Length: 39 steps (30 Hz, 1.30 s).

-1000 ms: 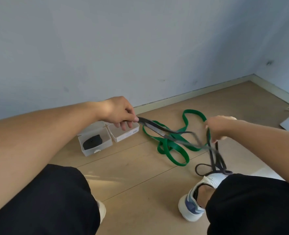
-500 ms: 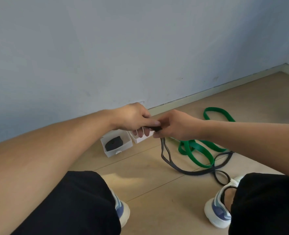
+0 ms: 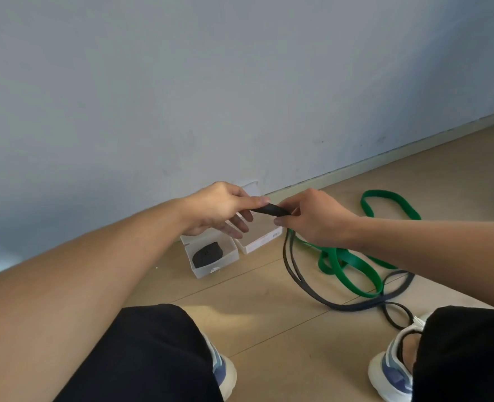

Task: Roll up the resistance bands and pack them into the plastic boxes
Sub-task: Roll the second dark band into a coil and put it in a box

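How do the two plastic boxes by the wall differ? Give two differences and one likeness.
The left box holds a rolled black band; the right box shows no band. The left box is in full view; the right box is partly hidden behind the hands. Both are white, open and on the floor.
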{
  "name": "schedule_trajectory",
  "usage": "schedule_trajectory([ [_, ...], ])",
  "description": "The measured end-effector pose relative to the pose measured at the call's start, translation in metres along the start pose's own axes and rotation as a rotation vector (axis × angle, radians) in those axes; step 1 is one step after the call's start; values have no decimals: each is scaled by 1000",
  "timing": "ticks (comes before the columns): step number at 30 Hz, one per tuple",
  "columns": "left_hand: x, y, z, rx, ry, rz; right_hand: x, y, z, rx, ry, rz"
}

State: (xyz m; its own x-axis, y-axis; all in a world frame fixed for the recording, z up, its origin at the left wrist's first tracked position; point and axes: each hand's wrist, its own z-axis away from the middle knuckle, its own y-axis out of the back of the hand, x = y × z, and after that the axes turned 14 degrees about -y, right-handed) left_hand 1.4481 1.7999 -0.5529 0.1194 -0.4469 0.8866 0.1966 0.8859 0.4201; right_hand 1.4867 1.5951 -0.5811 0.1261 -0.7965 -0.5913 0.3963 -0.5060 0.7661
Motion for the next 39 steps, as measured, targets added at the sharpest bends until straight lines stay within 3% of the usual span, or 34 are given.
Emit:
schedule_trajectory([
  [6,6,-10,0,45,-38,32,-1,3,8,-26,32,-98],
  [12,15,-22,-3,116,-18,123,-7,8,10,60,83,-286],
  [20,21,-19,0,92,60,273,-3,13,12,128,66,-281],
  [26,26,-14,1,48,120,513,-5,19,19,45,93,-558],
  [33,31,-12,3,-20,83,745,-13,24,27,62,169,-746],
  [39,36,-15,3,51,102,630,-12,25,29,133,198,-723],
])
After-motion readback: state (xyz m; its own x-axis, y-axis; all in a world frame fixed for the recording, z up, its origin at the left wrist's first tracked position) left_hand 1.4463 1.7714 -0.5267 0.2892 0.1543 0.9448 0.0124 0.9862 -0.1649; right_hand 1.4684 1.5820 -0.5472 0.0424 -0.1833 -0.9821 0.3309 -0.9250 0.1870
